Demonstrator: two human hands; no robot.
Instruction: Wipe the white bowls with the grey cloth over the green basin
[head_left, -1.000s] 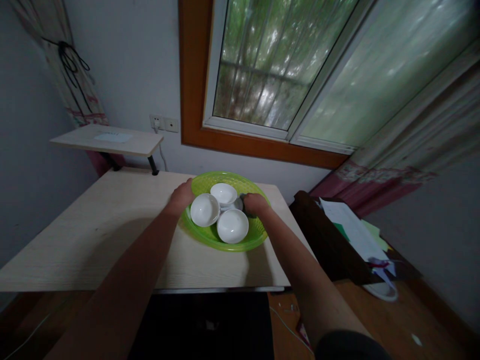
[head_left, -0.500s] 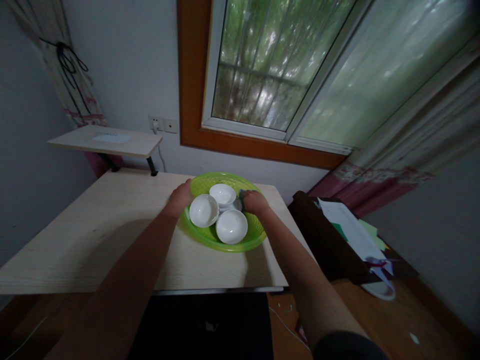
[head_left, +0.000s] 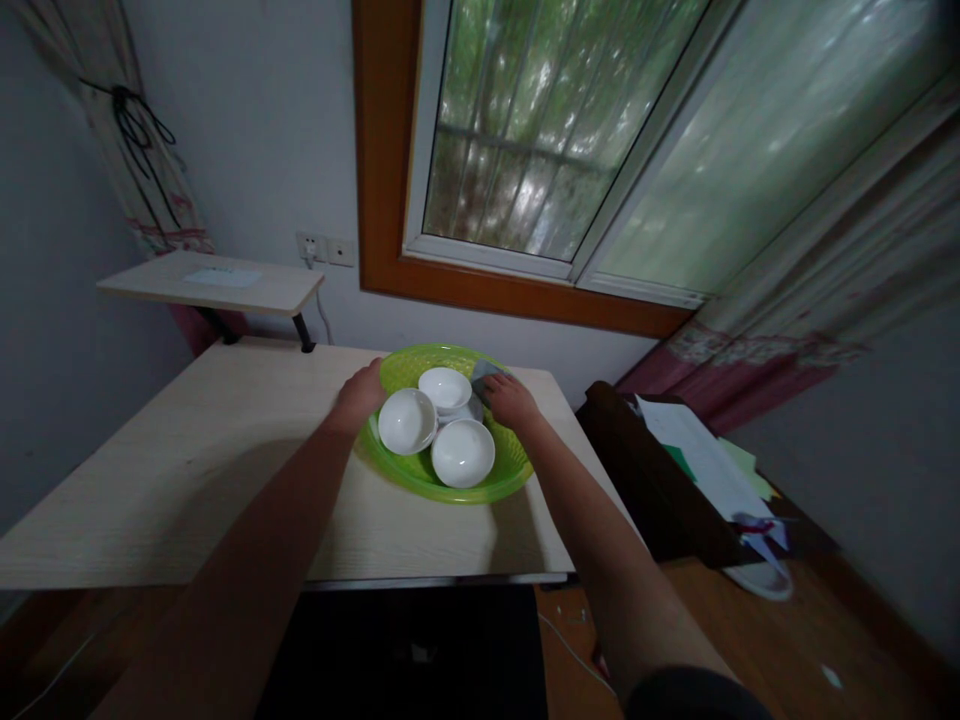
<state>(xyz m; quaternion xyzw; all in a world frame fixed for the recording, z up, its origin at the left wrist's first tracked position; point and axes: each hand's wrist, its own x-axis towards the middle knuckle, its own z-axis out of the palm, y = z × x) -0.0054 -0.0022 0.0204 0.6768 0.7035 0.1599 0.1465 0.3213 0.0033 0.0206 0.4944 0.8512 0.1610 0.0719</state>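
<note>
A green plastic basket stands on the pale wooden table. Inside it lie a left white bowl, a back white bowl and a front white bowl, with more white crockery partly hidden between them. My left hand is closed on the basket's left rim. At the right inner side of the basket, my right hand has its fingers closed on a grey cloth, next to the bowls.
A small raised shelf with a paper on it stands at the table's back left. Behind the table are a wall socket and a wood-framed window. To the right, a dark brown piece of furniture holds papers.
My right hand has shifted slightly up and back along the basket's right inner side, and more of the grey cloth shows. My left hand stays on the rim.
</note>
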